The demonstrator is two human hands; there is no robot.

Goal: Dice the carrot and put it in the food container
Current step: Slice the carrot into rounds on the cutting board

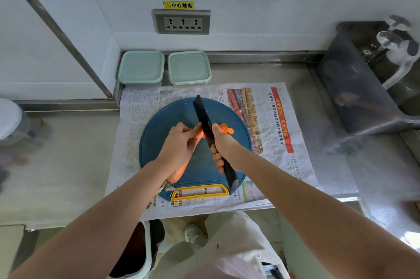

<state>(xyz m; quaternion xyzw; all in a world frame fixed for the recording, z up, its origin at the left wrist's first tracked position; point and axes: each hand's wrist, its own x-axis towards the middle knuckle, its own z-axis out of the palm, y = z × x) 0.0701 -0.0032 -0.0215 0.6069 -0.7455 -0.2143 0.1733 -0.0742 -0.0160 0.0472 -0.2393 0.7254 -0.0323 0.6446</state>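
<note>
Several thin orange slices lie by the knife; right hand grips it, left hand grips the carrot.

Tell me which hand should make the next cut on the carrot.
Right. The right hand grips the knife, whose blade stands across the carrot beside the cut slices on the cutting board. The left hand holds the carrot down, so it likely serves best for steadying.
</note>
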